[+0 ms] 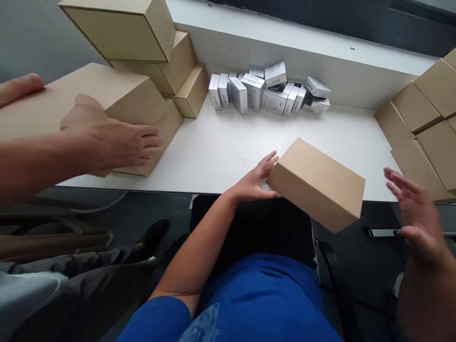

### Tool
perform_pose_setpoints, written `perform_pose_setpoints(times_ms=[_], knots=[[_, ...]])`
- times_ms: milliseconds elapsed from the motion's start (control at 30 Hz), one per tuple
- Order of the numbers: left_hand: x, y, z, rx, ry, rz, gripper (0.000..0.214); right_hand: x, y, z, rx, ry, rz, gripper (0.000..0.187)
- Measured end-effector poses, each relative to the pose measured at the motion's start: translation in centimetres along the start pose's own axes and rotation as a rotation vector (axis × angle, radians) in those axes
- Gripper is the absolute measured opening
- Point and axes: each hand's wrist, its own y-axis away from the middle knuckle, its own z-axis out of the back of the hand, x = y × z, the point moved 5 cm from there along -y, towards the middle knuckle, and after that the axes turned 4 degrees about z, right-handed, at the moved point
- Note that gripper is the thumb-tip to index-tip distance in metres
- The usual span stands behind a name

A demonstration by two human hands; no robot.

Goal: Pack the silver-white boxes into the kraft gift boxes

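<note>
A plain brown cardboard box (320,178) sits at an angle in front of me, its near right corner jutting past the table's front edge. My left hand (254,180) is at the box's left end, thumb on the near side and fingers towards the far side. Whether the table bears the box's weight, I cannot tell. My right hand (415,209) is off to the right, apart from the box, its fingers spread and slightly blurred. Several small silver-white printed boxes (252,92) stand and lie in a loose group at the back of the table.
At the left, another person's hands (117,137) are on a large brown box (96,90). Behind it rises a stack of brown boxes (181,66). More brown boxes (416,109) are piled at the right end of the white table (221,147). A low back panel (342,78) runs behind.
</note>
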Motion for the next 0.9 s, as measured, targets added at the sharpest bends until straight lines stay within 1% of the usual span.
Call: perform_pose_setpoints(times_ms=[33, 67, 100, 167, 200, 233, 267, 333, 400, 433, 500, 533, 600, 700, 733, 767, 800, 900], knots=[[-0.3, 0.0, 0.0, 0.022, 0.016, 0.013, 0.124, -0.2, -0.4, -1.3, 0.013, -0.142, 0.004, 0.093], [-0.5, 0.0, 0.0, 0.036, 0.042, 0.031, 0.123, -0.5, -0.7, -2.8, 0.042, -0.269, 0.004, 0.1], [-0.6, -0.1, 0.0, 0.042, 0.075, 0.051, 0.121, -0.9, -1.0, -4.3, 0.093, -0.354, -0.005, 0.113], [-0.7, -0.2, -0.1, 0.028, 0.134, 0.091, 0.112, -1.6, -1.2, -7.0, 0.178, -0.383, -0.038, 0.146], [-0.6, -0.3, 0.0, 0.004, 0.16, 0.112, 0.105, -1.9, -1.4, -8.1, 0.193, -0.38, -0.046, 0.158], [-0.5, -0.3, 0.0, -0.028, 0.186, 0.135, 0.098, -2.1, -1.5, -8.9, 0.187, -0.375, -0.048, 0.164], [-0.4, -0.3, 0.1, -0.065, 0.211, 0.157, 0.091, -2.1, -1.7, -9.5, 0.162, -0.375, -0.042, 0.164], [0.1, -0.3, 0.3, -0.14, 0.252, 0.202, 0.081, -1.8, -2.3, -10.1, 0.081, -0.396, -0.008, 0.155], [0.6, -0.3, 0.5, -0.212, 0.269, 0.237, 0.075, -1.3, -2.9, -10.3, 0.048, -0.417, 0.035, 0.147], [0.8, -0.3, 0.7, -0.249, 0.27, 0.248, 0.074, -1.0, -3.2, -10.3, 0.06, -0.421, 0.051, 0.146], [1.1, 0.0, 1.3, -0.322, 0.274, 0.256, 0.075, -0.3, -3.9, -10.5, 0.14, -0.417, 0.073, 0.147], [1.1, 0.3, 1.6, -0.353, 0.277, 0.253, 0.077, 0.1, -4.3, -10.6, 0.189, -0.416, 0.088, 0.148], [1.1, 1.2, 2.5, -0.391, 0.269, 0.233, 0.083, 0.9, -5.3, -10.9, 0.247, -0.425, 0.135, 0.15], [0.8, 3.5, 4.2, -0.422, 0.202, 0.195, 0.091, 2.9, -7.0, -11.9, 0.281, -0.456, 0.231, 0.153], [0.8, 4.6, 5.0, -0.456, 0.17, 0.196, 0.093, 3.7, -7.6, -12.6, 0.28, -0.472, 0.255, 0.154], [0.8, 5.7, 5.9, -0.512, 0.134, 0.206, 0.093, 4.7, -8.2, -13.3, 0.268, -0.487, 0.27, 0.155], [0.8, 6.9, 6.9, -0.593, 0.091, 0.219, 0.093, 5.7, -8.7, -14.1, 0.247, -0.494, 0.278, 0.157], [0.4, 10.6, 9.8, -0.893, -0.081, 0.282, 0.088, 9.3, -9.8, -16.7, 0.113, -0.422, 0.277, 0.17]])
